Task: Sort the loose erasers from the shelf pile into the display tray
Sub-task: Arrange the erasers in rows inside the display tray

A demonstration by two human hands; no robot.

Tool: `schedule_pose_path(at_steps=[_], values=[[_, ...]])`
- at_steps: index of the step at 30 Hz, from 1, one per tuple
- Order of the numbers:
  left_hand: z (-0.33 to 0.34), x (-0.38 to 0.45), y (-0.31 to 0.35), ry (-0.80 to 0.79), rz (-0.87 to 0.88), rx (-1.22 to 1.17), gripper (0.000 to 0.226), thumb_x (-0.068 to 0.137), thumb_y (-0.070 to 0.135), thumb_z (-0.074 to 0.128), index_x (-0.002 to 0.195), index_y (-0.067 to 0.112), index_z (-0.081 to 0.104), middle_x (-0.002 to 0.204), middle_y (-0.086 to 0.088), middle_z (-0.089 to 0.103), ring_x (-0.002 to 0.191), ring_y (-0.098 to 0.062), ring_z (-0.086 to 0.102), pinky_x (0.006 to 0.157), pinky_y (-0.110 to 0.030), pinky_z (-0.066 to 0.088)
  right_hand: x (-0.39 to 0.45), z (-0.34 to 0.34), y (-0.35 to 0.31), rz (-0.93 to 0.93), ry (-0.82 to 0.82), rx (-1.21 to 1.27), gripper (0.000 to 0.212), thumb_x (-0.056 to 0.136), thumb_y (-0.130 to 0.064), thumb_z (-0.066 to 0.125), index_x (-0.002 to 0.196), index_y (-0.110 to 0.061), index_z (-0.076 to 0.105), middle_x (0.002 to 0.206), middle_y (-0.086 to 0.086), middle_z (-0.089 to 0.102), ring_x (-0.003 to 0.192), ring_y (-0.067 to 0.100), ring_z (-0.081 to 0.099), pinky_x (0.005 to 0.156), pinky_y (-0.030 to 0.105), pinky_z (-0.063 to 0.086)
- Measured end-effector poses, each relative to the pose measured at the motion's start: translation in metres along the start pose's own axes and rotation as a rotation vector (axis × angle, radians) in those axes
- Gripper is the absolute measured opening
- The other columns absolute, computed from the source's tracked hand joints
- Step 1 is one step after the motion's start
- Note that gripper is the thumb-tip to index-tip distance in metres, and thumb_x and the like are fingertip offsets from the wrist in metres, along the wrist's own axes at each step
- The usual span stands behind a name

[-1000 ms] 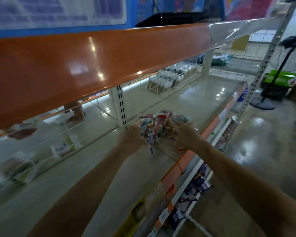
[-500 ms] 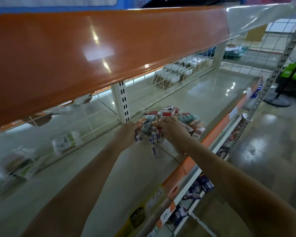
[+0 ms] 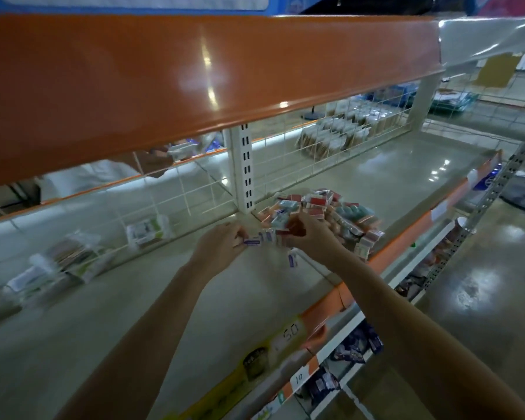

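Observation:
A pile of small boxed erasers (image 3: 322, 210), red, teal and white, lies on the grey shelf (image 3: 170, 301) beside a white upright post. My left hand (image 3: 222, 244) pinches a row of white-and-purple erasers (image 3: 262, 238) at the pile's near-left edge. My right hand (image 3: 308, 234) grips the other end of that row, its fingers curled over erasers at the pile's front. One loose eraser (image 3: 292, 261) lies on the shelf just below my right hand. I see no display tray.
An orange shelf front (image 3: 194, 77) overhangs the work area. A white wire grid (image 3: 179, 192) backs the shelf, with packaged goods (image 3: 146, 231) behind it. Price labels (image 3: 288, 333) line the orange front edge. Lower shelves hold dark packets (image 3: 355, 350). Polished floor lies to the right.
Both hands have drawn a short row of erasers out of the pile's left edge toward me. The camera has dipped lower and closer to the shelf.

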State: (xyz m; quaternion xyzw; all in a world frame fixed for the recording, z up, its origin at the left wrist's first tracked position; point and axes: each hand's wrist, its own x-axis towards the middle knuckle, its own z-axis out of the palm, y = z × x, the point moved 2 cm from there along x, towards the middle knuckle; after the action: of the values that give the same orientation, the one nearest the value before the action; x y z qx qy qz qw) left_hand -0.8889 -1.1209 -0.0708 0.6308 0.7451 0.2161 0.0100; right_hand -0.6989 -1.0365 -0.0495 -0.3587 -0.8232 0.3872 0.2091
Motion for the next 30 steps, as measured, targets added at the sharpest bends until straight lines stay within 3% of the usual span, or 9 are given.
schedule_pose_path(at_steps=[4, 10, 18, 24, 27, 30], values=[[-0.033, -0.043, -0.008, 0.053, -0.084, -0.088, 0.013, 0.084, 0.024, 0.066, 0.095, 0.022, 0.059, 0.094, 0.009, 0.062, 0.090, -0.010, 0.058, 0.076, -0.031, 0.047, -0.010, 0.030, -0.023, 0.053, -0.138, 0.556, 0.022, 0.088, -0.001, 0.058, 0.104, -0.017, 0.058, 0.102, 0.015, 0.061, 0.091, 0.020, 0.064, 0.079, 0.024, 0.057], [-0.082, -0.124, -0.026, 0.160, -0.226, -0.116, 0.010, 0.085, 0.024, 0.064, 0.093, 0.027, 0.059, 0.090, 0.016, 0.057, 0.090, -0.004, 0.055, 0.074, -0.024, 0.042, -0.031, 0.085, -0.069, 0.023, -0.300, 0.765, 0.033, 0.087, 0.008, 0.055, 0.107, -0.015, 0.064, 0.096, 0.010, 0.062, 0.084, 0.016, 0.066, 0.079, 0.023, 0.055], [-0.153, -0.250, -0.064, 0.240, -0.384, -0.035, 0.012, 0.084, 0.021, 0.066, 0.087, 0.027, 0.057, 0.088, 0.016, 0.058, 0.085, -0.004, 0.053, 0.069, -0.016, 0.038, -0.078, 0.163, -0.155, -0.084, -0.454, 0.743, 0.030, 0.076, 0.004, 0.070, 0.100, -0.013, 0.067, 0.095, -0.002, 0.070, 0.095, 0.025, 0.068, 0.085, 0.032, 0.054], [-0.199, -0.345, -0.097, 0.238, -0.458, -0.020, 0.024, 0.084, 0.020, 0.068, 0.106, 0.026, 0.065, 0.093, 0.019, 0.056, 0.088, -0.002, 0.054, 0.079, -0.019, 0.044, -0.121, 0.223, -0.227, -0.149, -0.561, 0.638, 0.033, 0.074, 0.003, 0.073, 0.096, -0.019, 0.066, 0.089, -0.007, 0.069, 0.084, 0.013, 0.069, 0.072, 0.021, 0.052], [-0.217, -0.386, -0.113, 0.255, -0.492, -0.019, 0.025, 0.083, 0.018, 0.068, 0.106, 0.028, 0.066, 0.094, 0.020, 0.055, 0.089, -0.001, 0.054, 0.077, -0.010, 0.040, -0.139, 0.255, -0.254, -0.171, -0.605, 0.569, 0.032, 0.074, 0.003, 0.073, 0.093, -0.021, 0.064, 0.089, -0.006, 0.069, 0.083, 0.009, 0.069, 0.070, 0.019, 0.053], [-0.228, -0.421, -0.126, 0.257, -0.526, -0.022, 0.025, 0.083, 0.018, 0.068, 0.106, 0.028, 0.066, 0.096, 0.017, 0.057, 0.092, -0.005, 0.056, 0.078, -0.018, 0.044, -0.156, 0.283, -0.272, -0.216, -0.633, 0.494, 0.030, 0.076, 0.001, 0.072, 0.093, -0.021, 0.061, 0.093, 0.001, 0.069, 0.085, 0.010, 0.069, 0.073, 0.022, 0.055]])
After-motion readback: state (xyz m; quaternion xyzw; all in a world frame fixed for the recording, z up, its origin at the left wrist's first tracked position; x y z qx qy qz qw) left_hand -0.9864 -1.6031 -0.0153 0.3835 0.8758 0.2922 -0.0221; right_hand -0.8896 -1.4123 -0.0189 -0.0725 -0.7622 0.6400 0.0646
